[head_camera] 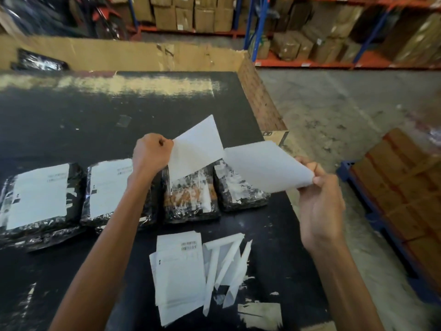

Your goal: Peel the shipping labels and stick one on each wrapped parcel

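Note:
Several black plastic-wrapped parcels lie in a row on the black table (71,120). The two on the left (40,194) (109,187) carry white labels. The third parcel (191,199) and the fourth parcel (241,189) show bare wrap. Above them my left hand (152,151) pinches one white sheet (195,146) and my right hand (319,197) pinches a second white sheet (265,163); the two sheets are pulled apart, label from backing. Which sheet is the label, I cannot tell. A stack of unpeeled labels (179,271) lies near the front edge.
Curled strips of discarded backing paper (226,266) lie right of the label stack. A cardboard wall (119,53) borders the table's far side and right corner. Beyond the right edge are concrete floor, a blue pallet with brown boxes (405,199), and shelving with cartons.

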`<state>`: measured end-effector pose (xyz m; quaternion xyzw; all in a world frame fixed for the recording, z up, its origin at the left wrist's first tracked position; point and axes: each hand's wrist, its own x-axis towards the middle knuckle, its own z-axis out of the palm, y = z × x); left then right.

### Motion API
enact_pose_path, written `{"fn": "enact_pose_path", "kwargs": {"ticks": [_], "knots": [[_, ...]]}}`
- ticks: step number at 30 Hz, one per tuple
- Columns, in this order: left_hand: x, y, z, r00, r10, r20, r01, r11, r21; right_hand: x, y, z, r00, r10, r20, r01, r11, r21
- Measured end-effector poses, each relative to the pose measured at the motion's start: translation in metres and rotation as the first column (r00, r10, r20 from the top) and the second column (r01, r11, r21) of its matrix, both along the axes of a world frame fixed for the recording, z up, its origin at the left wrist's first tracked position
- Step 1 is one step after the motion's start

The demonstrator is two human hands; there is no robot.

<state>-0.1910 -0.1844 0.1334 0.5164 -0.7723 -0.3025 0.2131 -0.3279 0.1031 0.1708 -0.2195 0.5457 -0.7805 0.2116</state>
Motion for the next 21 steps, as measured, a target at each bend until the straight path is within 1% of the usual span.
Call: {"fn": "enact_pose_path", "kwargs": {"ticks": [2,4,6,8,10,12,15,18,21], "knots": [[-0.002,-0.003,0.006,0.999,0.016,-0.029,-0.016,1.0,-0.008,-0.003,0.004,0.004,0.998,-0.065,0.009,0.066,0.995,-0.074],[-0.001,-0.004,0.012,0.997,0.021,-0.074,-0.022,1.0,-0.012,-0.004,0.006,0.003,0.994,-0.093,0.064,0.098,0.993,-0.072],[0.001,-0.003,0.017,0.994,0.027,-0.109,-0.03,0.999,-0.021,-0.001,0.005,0.0,0.989,-0.13,0.075,0.128,0.991,0.021],[0.004,0.002,0.021,0.99,0.037,-0.139,-0.04,0.999,-0.017,0.006,0.003,-0.007,0.99,-0.139,-0.018,0.14,0.98,0.143],[0.009,0.008,0.021,0.981,0.04,-0.188,-0.04,0.999,0.005,0.016,0.003,-0.019,0.988,-0.08,-0.134,0.106,0.973,0.203],[0.015,0.018,0.018,0.97,0.054,-0.237,-0.043,0.998,0.051,0.023,0.003,-0.043,0.976,0.023,-0.218,0.041,0.957,0.286],[0.025,0.039,0.014,0.962,0.058,-0.268,-0.038,0.996,0.081,0.032,0.004,-0.097,0.934,0.189,-0.302,-0.03,0.887,0.461],[0.035,0.055,0.004,0.942,0.025,-0.335,0.013,0.994,0.112,0.046,0.004,-0.141,0.899,0.282,-0.334,-0.029,0.802,0.597],[0.043,0.069,-0.008,0.927,0.016,-0.376,0.047,0.987,0.156,0.057,0.003,-0.163,0.914,0.318,-0.253,-0.089,0.763,0.64]]}}
